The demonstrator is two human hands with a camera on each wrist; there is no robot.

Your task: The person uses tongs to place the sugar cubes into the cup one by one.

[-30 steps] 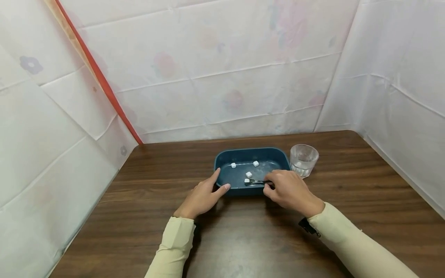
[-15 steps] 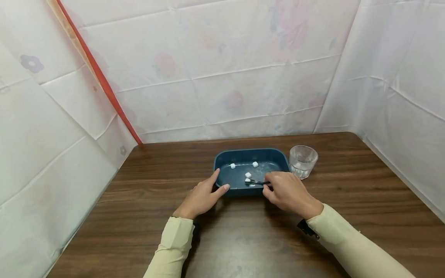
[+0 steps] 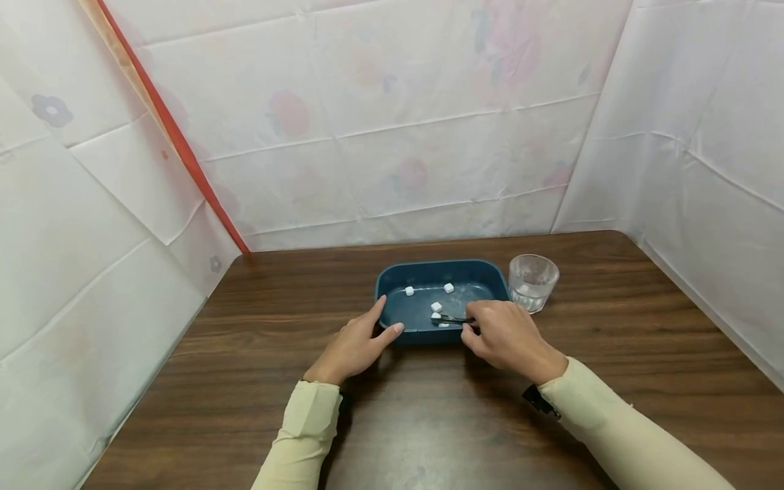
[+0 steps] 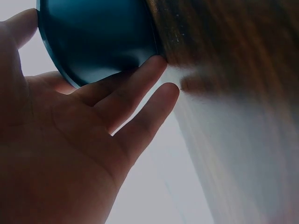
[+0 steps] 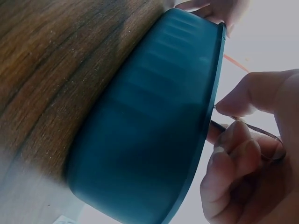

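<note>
In the head view my left hand (image 3: 355, 350) rests at the front left corner of a dark blue tray (image 3: 392, 272), thumb on the near rim. Its fingers (image 4: 140, 123) lie fairly straight against the tray wall in the left wrist view. My right hand (image 3: 511, 340) pinches a pair of tweezers (image 3: 453, 319) over the front rim; their bent metal loop (image 5: 266, 133) shows in the right wrist view. The tweezers' tips are right at a white cube (image 3: 435, 316), which they partly cover. A white piece (image 3: 444, 324) shows just below them, mostly hidden.
Other white cubes lie in the tray: one at the left (image 3: 410, 290), one toward the back (image 3: 448, 288) and one near the tips (image 3: 436, 306). A clear glass (image 3: 533, 282) stands close by the tray's right side on the wooden table (image 3: 294, 292). White sheeting (image 3: 367, 136) surrounds the table.
The tweezers' two arms were spread beside the cube a second ago and now appear nearly as one line. A white piece has come into sight below them. The left hand stays put.
</note>
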